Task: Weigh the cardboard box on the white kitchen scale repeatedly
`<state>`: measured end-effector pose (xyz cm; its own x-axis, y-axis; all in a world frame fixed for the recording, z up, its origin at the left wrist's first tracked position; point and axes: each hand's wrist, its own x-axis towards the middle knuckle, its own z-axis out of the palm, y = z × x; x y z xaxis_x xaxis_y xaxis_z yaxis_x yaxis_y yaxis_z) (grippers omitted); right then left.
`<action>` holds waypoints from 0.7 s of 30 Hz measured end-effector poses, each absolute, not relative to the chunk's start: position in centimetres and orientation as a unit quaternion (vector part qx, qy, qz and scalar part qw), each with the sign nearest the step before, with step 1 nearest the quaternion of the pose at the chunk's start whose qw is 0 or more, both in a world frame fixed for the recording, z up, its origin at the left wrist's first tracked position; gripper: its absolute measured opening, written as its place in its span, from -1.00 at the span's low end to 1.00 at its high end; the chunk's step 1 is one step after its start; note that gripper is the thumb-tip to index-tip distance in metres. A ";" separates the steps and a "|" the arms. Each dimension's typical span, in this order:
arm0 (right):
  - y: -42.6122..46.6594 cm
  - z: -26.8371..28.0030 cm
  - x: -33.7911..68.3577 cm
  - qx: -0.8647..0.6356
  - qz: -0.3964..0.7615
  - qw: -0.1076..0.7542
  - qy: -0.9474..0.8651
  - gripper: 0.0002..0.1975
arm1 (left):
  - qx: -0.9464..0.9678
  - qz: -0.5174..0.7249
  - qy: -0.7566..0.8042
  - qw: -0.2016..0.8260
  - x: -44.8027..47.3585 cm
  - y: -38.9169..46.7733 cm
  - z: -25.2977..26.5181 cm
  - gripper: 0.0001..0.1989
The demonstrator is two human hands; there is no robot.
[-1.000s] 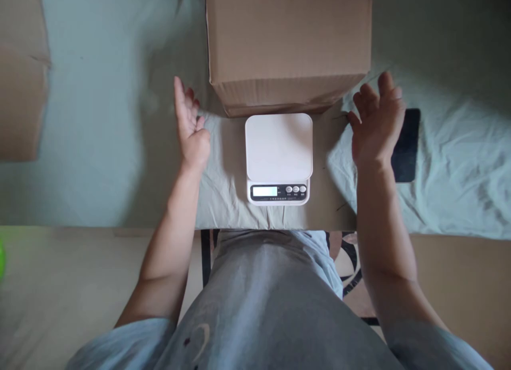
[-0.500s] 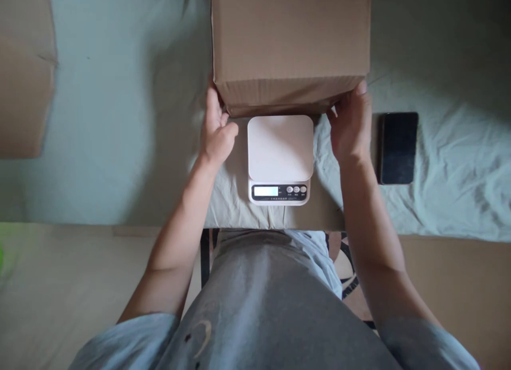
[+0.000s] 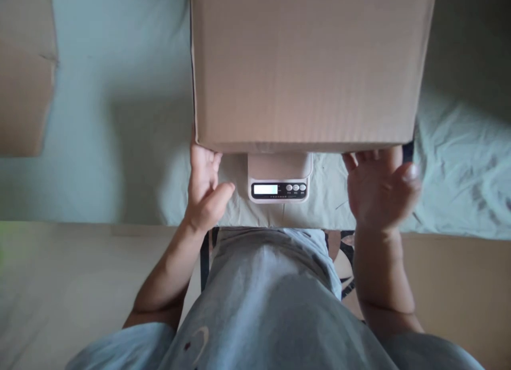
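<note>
Head view, looking down. A cardboard box (image 3: 311, 72) occupies the upper middle of the field, its broad brown face toward the camera and its far end cut off by the upper edge. The person's left hand (image 3: 205, 186) lies at the box's near left corner, palm up, with the thumb held apart and the fingers extended beneath the lower edge. The right hand (image 3: 381, 189) lies toward the near right corner, likewise palm up and spread, its thumb turned outward and its fingertips hidden under the box. The grip of the concealed fingertips cannot be told.

Between the hands, a white digital scale (image 3: 279, 167) sits on a pale green cloth (image 3: 88, 120). The box hides the rear part of its weighing platform; whether the two touch cannot be determined. On the front panel of the scale, a lit display (image 3: 265, 189) stands left of three round buttons (image 3: 296, 188); any reading is illegible.

A dark object (image 3: 408, 151), mostly hidden, shows just beside the right hand. At far left, well apart from the box, a piece of brown cardboard (image 3: 24, 93) lies on the cloth. In the foreground, the person's grey-blue shirt (image 3: 259, 301) bears a pale crescent motif; patterned flooring (image 3: 343, 269) appears beyond its right side.
</note>
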<state>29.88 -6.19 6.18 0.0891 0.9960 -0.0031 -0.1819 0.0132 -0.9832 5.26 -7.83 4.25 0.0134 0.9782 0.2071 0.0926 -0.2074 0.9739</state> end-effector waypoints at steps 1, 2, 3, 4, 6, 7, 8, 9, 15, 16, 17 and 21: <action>-6.9 5.9 29.8 -0.475 0.518 0.569 -0.426 -0.60 | 0.568 0.522 0.473 0.427 5.4 -8.6 4.1 -0.19; -7.5 5.5 29.7 -0.477 0.517 0.570 -0.424 -0.59 | 0.564 0.520 0.477 0.429 5.4 -9.3 4.0 -0.16; -8.0 5.2 29.7 -0.481 0.513 0.572 -0.422 -0.58 | 0.562 0.518 0.481 0.429 5.4 -9.9 3.8 -0.14; -8.5 5.0 29.7 -0.486 0.510 0.572 -0.420 -0.56 | 0.561 0.517 0.486 0.428 5.4 -10.3 3.7 -0.13; -9.2 4.4 29.9 -0.491 0.510 0.570 -0.417 -0.55 | 0.562 0.516 0.488 0.424 5.4 -11.0 3.5 -0.11; -9.5 4.1 29.9 -0.491 0.512 0.569 -0.416 -0.54 | 0.563 0.515 0.488 0.425 5.4 -11.2 3.4 -0.11; -9.7 3.9 30.0 -0.490 0.516 0.567 -0.414 -0.54 | 0.564 0.513 0.486 0.427 5.4 -11.4 3.3 -0.10; -9.8 3.6 30.1 -0.489 0.520 0.566 -0.413 -0.54 | 0.565 0.513 0.484 0.428 5.4 -11.5 3.2 -0.09; -9.6 3.0 30.4 -0.495 0.520 0.563 -0.409 -0.50 | 0.562 0.512 0.493 0.423 5.8 -11.5 2.9 -0.05; -9.5 3.2 30.5 -0.498 0.519 0.563 -0.408 -0.48 | 0.556 0.518 0.495 0.421 5.7 -11.3 2.8 -0.06; -9.4 3.3 30.6 -0.500 0.516 0.565 -0.404 -0.46 | 0.549 0.527 0.496 0.418 5.6 -11.2 2.7 -0.06; -9.1 3.7 31.6 -0.505 0.509 0.582 -0.384 -0.43 | 0.540 0.549 0.510 0.382 4.3 -10.4 2.0 -0.16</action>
